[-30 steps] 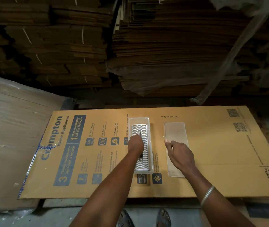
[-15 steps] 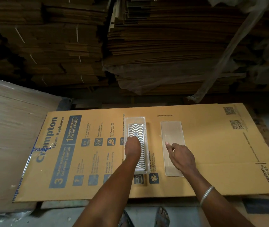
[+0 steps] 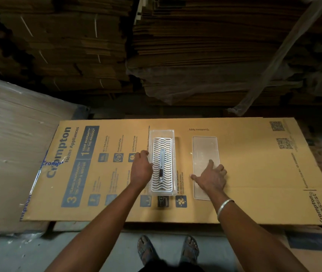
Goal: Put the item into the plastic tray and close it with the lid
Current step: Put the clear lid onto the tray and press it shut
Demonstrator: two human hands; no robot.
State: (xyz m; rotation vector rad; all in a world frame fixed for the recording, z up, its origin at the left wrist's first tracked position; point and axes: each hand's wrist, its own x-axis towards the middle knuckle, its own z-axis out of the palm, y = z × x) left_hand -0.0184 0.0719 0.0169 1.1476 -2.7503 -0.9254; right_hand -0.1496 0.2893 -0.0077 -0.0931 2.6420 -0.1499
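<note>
On a flattened printed carton (image 3: 234,203) serving as the work surface, I count one clear plastic tray (image 3: 172,134), one flat clear lid (image 3: 205,146), and one slim metal item (image 3: 161,165) with a dark grip. The item lies lengthwise in the middle of the tray, on a white wavy-ribbed insert (image 3: 163,142) that fills the tray floor. The lid lies flat just to the right of the tray, parallel to it, with a narrow strip of bare cardboard between them.

Two bare hands are at work. The left hand (image 3: 141,170) rests against the tray's left long wall, fingers loosely curled and gripping nothing that I can make out. The right hand (image 3: 211,178), a metal bangle (image 3: 223,208) on its wrist, lies spread flat on the near half of the lid, thumb at the lid's left edge, pressing down and not lifting it.

To the right of the lid the carton runs wide and bare as far as two printed codes near its far right corner. The near edge overhangs the floor, where two sandalled feet (image 3: 168,250) stand. Tall stacks of flattened cardboard (image 3: 195,55) rise close behind the carton's far edge, and a plastic-wrapped pile (image 3: 15,144) crowds its left end.
</note>
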